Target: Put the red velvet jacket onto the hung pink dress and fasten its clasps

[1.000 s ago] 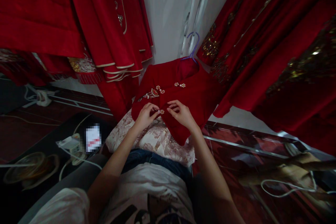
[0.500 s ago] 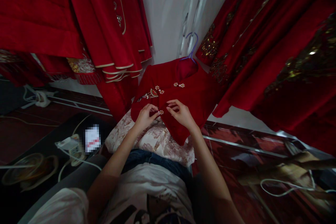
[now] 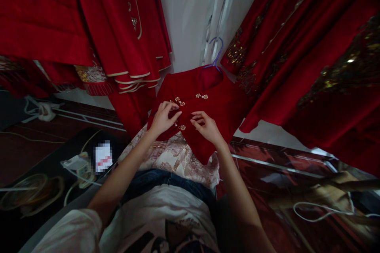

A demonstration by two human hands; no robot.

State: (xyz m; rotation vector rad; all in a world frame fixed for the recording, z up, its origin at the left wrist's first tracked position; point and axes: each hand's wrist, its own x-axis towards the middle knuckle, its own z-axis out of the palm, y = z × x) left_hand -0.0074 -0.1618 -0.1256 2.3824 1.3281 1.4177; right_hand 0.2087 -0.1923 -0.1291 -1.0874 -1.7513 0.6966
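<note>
A red garment [image 3: 219, 110] on a purple hanger [image 3: 219, 53] lies spread over my lap. Flower-shaped beaded fasteners dot its front: one pair [image 3: 202, 96] near the collar, another [image 3: 179, 101] further left, and a single flower [image 3: 182, 127] low in the middle. Over the left part of the garment is my left hand [image 3: 162, 119], thumb and fingers apart, partly covering the beaded ornament there. My right hand [image 3: 206, 127] hovers on the other side of the low flower, its fingers loosely curved and apart. Nothing can be made out in either hand.
Red garments [image 3: 118, 27] hang at the left, and sequinned red ones [image 3: 297, 47] at the right. Pale patterned fabric [image 3: 175, 156] covers my lap under the garment. A power strip with a cord [image 3: 84, 170] lies at the left. At the right are a white cord [image 3: 314, 211] and blurred clutter.
My left hand has moved up and left, away from the low beaded flower, its thumb and fingers spreading. My right hand has barely moved.
</note>
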